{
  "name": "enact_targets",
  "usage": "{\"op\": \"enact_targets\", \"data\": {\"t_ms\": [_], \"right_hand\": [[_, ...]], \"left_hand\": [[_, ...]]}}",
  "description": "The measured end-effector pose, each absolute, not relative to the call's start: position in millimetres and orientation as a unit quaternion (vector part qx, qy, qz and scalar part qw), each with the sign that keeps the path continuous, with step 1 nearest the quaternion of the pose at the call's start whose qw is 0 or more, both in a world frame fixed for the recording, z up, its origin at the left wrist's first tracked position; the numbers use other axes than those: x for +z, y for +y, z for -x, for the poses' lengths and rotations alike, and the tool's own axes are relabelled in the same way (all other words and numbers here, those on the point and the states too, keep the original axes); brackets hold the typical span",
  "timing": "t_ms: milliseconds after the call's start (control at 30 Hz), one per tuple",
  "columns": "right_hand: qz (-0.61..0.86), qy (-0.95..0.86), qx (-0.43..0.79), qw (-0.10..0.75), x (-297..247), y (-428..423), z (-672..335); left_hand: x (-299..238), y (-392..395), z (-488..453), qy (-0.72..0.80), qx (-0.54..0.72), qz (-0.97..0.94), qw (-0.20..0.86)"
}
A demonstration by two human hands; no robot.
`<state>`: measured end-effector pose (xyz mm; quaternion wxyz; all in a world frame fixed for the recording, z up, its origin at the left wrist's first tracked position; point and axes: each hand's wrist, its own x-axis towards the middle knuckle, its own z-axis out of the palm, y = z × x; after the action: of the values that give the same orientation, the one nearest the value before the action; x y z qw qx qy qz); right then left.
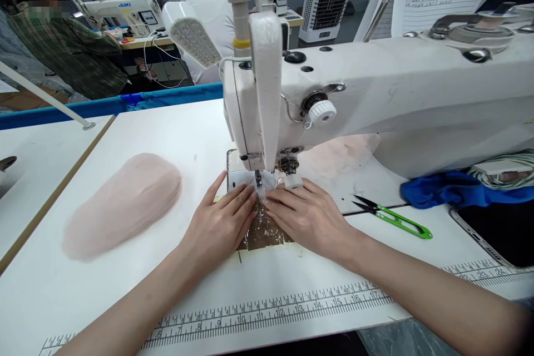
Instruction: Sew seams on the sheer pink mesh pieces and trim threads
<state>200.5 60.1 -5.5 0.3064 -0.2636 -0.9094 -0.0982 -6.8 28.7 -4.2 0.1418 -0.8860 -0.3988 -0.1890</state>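
Note:
At the white sewing machine (375, 75), my left hand (221, 219) lies palm down, fingers stretched flat, just left of the presser foot (259, 179). My right hand (311, 219) rests flat on the other side, its fingertips close to the left ones. Under both sets of fingertips is a small piece of thin, whitish sheer fabric (245, 177), mostly covered by the fingers. Between the hands shows a brown, shiny taped patch (269, 231) of the bed. Left of my left hand lies a flat stack of sheer pale pink fabric (125, 206).
More pale pink fabric (340, 153) lies under the machine arm. Green thread snips (403, 221), a blue cloth (453, 189) and a phone (500, 233) are on the right. A printed ruler (267, 317) runs along the front edge. Two people sit beyond the table.

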Motion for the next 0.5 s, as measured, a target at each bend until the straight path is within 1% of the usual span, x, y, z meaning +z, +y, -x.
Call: {"op": "enact_targets", "data": {"t_ms": [500], "right_hand": [[0.274, -0.91, -0.143, 0.277, -8.4, 65.5, -198.2]], "left_hand": [[-6.4, 38.2, 8.3, -0.414, -0.196, 0.877, 0.144]]}}
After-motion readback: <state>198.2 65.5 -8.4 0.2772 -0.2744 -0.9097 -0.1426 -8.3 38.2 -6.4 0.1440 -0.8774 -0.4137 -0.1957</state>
